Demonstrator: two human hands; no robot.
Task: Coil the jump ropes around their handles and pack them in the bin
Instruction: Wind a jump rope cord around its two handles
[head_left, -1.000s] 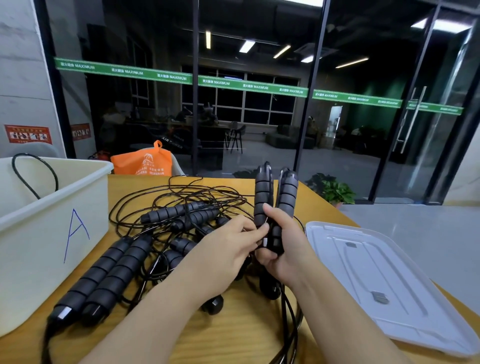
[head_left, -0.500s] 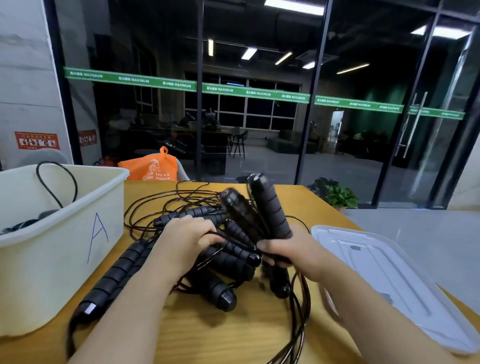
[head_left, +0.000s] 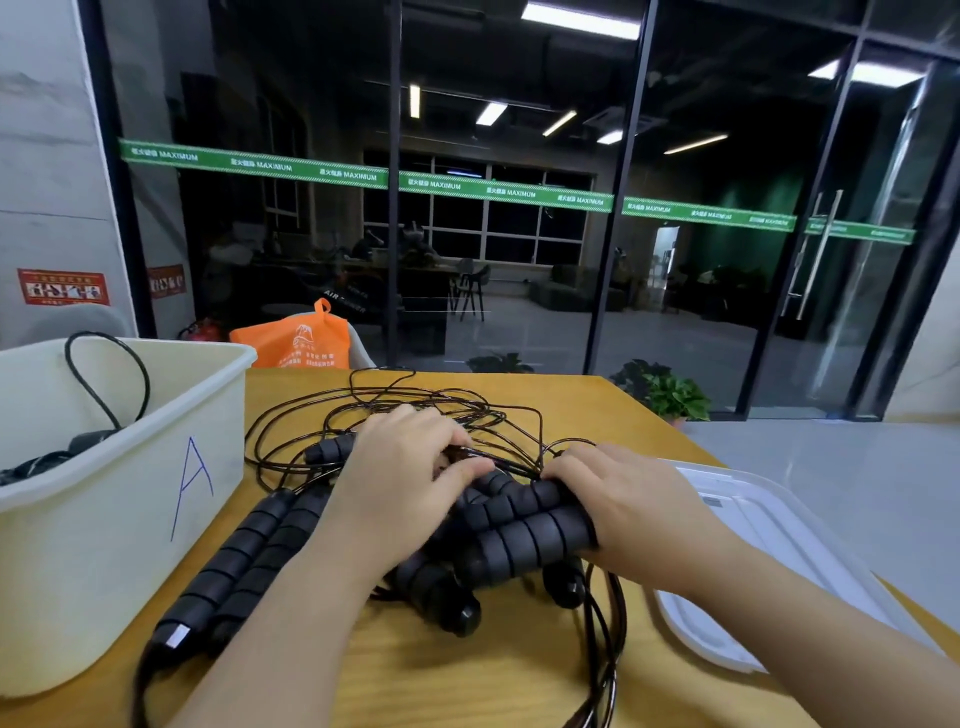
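Right hand (head_left: 618, 499) clamped on 2 paired handles (head_left: 524, 535), low over counter (head_left: 571, 410) at centre. Left hand (head_left: 410, 478) curled into loose cord (head_left: 415, 402) just beside handles; whether it pinches a strand, cannot tell. Hands near, not touching. Handles' long axis runs across view, free ends pointing left and toward camera. Judgement: coiling starting; keep the 2 handles parallel, draw 1 strand free of tangle, lay turns snug along grips. Bin (head_left: 171, 415) at left, marked A, already holds rope. Lid (head_left: 769, 530) lies right.
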